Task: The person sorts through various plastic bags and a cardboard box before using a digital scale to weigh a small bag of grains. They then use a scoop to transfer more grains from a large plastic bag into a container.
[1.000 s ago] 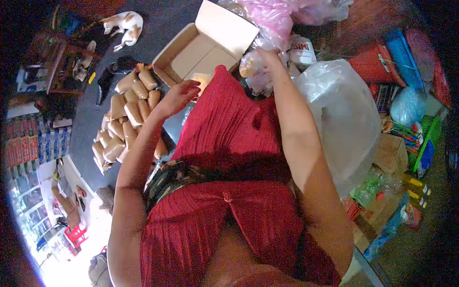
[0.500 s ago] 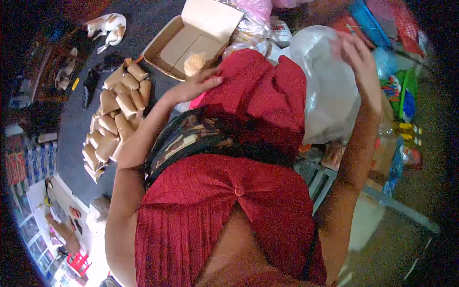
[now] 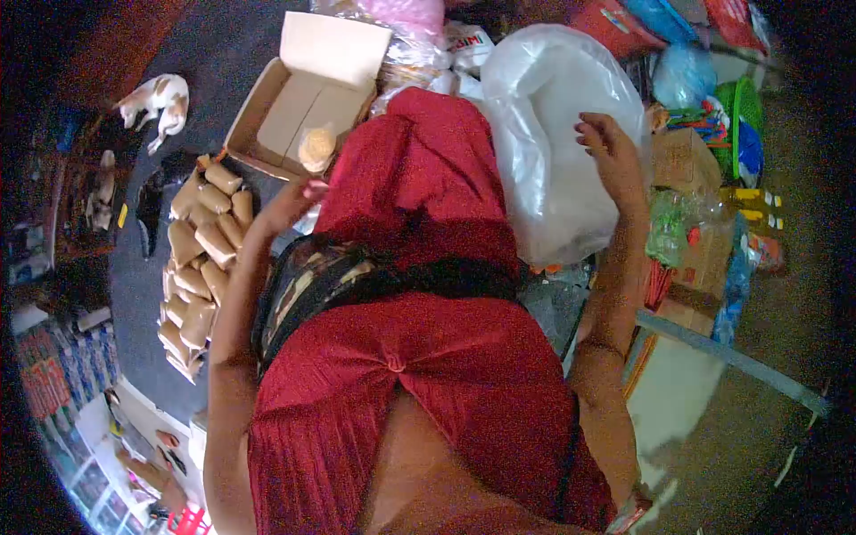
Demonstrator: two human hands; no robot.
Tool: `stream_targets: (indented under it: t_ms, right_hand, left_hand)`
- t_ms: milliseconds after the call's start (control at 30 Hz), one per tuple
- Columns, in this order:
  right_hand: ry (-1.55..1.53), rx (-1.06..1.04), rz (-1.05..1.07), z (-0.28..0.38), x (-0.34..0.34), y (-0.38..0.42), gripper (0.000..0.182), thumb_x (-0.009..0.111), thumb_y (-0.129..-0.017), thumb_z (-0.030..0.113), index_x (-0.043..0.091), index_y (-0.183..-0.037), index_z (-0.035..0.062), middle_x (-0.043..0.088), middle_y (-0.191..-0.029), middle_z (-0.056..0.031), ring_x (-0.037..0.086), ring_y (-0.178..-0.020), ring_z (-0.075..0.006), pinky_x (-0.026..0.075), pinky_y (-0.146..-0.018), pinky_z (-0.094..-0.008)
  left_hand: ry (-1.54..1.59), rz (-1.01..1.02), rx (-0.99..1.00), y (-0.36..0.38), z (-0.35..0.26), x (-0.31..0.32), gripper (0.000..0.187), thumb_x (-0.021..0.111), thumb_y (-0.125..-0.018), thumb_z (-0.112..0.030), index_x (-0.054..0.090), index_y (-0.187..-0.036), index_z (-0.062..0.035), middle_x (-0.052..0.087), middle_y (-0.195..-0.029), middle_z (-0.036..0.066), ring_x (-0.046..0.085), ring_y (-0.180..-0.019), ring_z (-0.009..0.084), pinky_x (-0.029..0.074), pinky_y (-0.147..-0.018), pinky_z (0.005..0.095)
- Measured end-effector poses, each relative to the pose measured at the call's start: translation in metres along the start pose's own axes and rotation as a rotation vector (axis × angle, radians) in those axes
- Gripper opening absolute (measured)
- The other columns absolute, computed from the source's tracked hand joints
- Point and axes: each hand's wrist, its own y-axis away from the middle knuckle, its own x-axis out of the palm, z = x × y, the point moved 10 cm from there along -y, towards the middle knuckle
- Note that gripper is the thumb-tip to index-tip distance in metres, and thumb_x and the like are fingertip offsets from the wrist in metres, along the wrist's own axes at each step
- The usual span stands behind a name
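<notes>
My right hand (image 3: 613, 156) is over the mouth of a large clear plastic bag (image 3: 530, 183), its fingers apart and slightly bent, with nothing held. The bag stands wide beside my right leg. My left hand (image 3: 290, 203) is low beside my left thigh, near the front edge of an open cardboard box (image 3: 259, 116); its fingers are blurred and bunched in this view. Inside the box's near corner sits a small clear pack of pale orange food (image 3: 316, 149). Left of that hand lies a pile of filled brown packets (image 3: 214, 241) on the dark floor.
A white and brown cat (image 3: 160, 105) lies on the floor at the far left. Plastic-wrapped goods (image 3: 415, 62) are heaped behind the box. On the right are a cardboard carton (image 3: 685, 162), a green basket (image 3: 736, 116), yellow bottles (image 3: 753, 207) and a metal rail (image 3: 731, 357).
The view has shifted, and the box and packets sit further left and lower. My left hand has come off the red cloth on my lap to its left side. My right hand has lowered over the bag.
</notes>
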Motion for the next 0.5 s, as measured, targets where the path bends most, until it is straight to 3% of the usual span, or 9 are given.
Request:
stream_targets:
  t_ms: [33, 100, 167, 267, 300, 367, 433, 500]
  right_hand:
    - [0.185, -0.054, 0.008, -0.003, 0.007, -0.001, 0.036, 0.054, -0.086, 0.024, 0.05, -0.113, 0.0013, 0.06, -0.102, -0.0172, 0.06, -0.088, -0.024, 0.046, -0.08, -0.0327]
    - [0.196, 0.106, 0.043, -0.045, 0.036, 0.001, 0.041, 0.057, -0.084, 0.026, 0.048, -0.114, -0.0015, 0.06, -0.099, -0.0158, 0.059, -0.09, -0.0223, 0.045, -0.08, -0.0304]
    - [0.517, -0.031, -0.002, -0.023, 0.059, 0.005, 0.04, 0.057, -0.083, 0.023, 0.049, -0.114, -0.0002, 0.059, -0.101, -0.0179, 0.059, -0.091, -0.0304, 0.046, -0.081, -0.0335]
    - [0.461, 0.027, 0.026, -0.045, 0.099, 0.005, 0.034, 0.054, -0.079, 0.015, 0.051, -0.11, -0.0008, 0.058, -0.1, -0.0188, 0.056, -0.088, -0.0367, 0.046, -0.081, -0.0369]
    - [0.457, 0.023, 0.034, -0.033, 0.106, 0.005, 0.034, 0.054, -0.079, 0.015, 0.051, -0.11, -0.0008, 0.058, -0.1, -0.0188, 0.056, -0.088, -0.0367, 0.046, -0.081, -0.0369]
    - [0.441, -0.09, 0.156, 0.009, 0.13, 0.01, 0.029, 0.05, -0.075, 0.009, 0.055, -0.102, -0.0013, 0.056, -0.095, -0.0182, 0.055, -0.083, -0.0375, 0.046, -0.078, -0.0398]
    - [0.539, -0.373, 0.141, 0.039, 0.165, 0.021, 0.026, 0.051, -0.073, 0.006, 0.057, -0.097, 0.0, 0.054, -0.092, -0.0179, 0.054, -0.081, -0.0372, 0.045, -0.075, -0.0417]
    - [0.521, -0.452, 0.053, 0.047, 0.163, 0.025, 0.025, 0.052, -0.073, 0.006, 0.057, -0.097, 0.002, 0.053, -0.095, -0.0182, 0.054, -0.084, -0.0363, 0.045, -0.075, -0.0429]
  left_hand:
    - [0.023, -0.105, -0.072, -0.014, -0.01, -0.02, 0.048, 0.05, -0.087, -0.038, 0.045, -0.121, -0.0032, 0.059, -0.103, 0.02, 0.056, -0.1, 0.0276, 0.043, -0.086, 0.035]
    - [-0.088, -0.203, -0.026, -0.034, -0.107, -0.056, 0.046, 0.052, -0.088, -0.033, 0.043, -0.122, -0.0029, 0.059, -0.1, 0.018, 0.057, -0.097, 0.0243, 0.044, -0.084, 0.0333]
    - [0.023, -0.218, 0.121, -0.068, -0.178, -0.061, 0.045, 0.052, -0.087, -0.03, 0.043, -0.122, -0.0034, 0.059, -0.101, 0.018, 0.058, -0.095, 0.0236, 0.045, -0.083, 0.0331]
    - [0.011, -0.262, 0.208, -0.107, -0.265, -0.042, 0.05, 0.053, -0.086, -0.031, 0.038, -0.127, -0.0052, 0.058, -0.105, 0.02, 0.057, -0.097, 0.027, 0.044, -0.085, 0.0352]
    - [0.031, -0.267, 0.229, -0.121, -0.283, -0.029, 0.054, 0.055, -0.085, -0.032, 0.036, -0.129, -0.0059, 0.057, -0.106, 0.021, 0.057, -0.098, 0.0287, 0.043, -0.086, 0.0364]
    - [-0.117, -0.468, 0.522, -0.148, -0.307, -0.006, 0.064, 0.058, -0.082, -0.035, 0.029, -0.132, -0.0067, 0.056, -0.104, 0.025, 0.056, -0.098, 0.0332, 0.043, -0.087, 0.0398]
    - [-0.127, -0.467, 0.44, -0.157, -0.31, 0.021, 0.065, 0.059, -0.081, -0.031, 0.028, -0.133, -0.007, 0.056, -0.102, 0.027, 0.055, -0.098, 0.0367, 0.043, -0.086, 0.0413]
    - [-0.136, -0.465, 0.358, -0.161, -0.303, 0.026, 0.066, 0.059, -0.08, -0.026, 0.026, -0.133, -0.0072, 0.055, -0.099, 0.029, 0.054, -0.097, 0.0402, 0.043, -0.085, 0.0429]
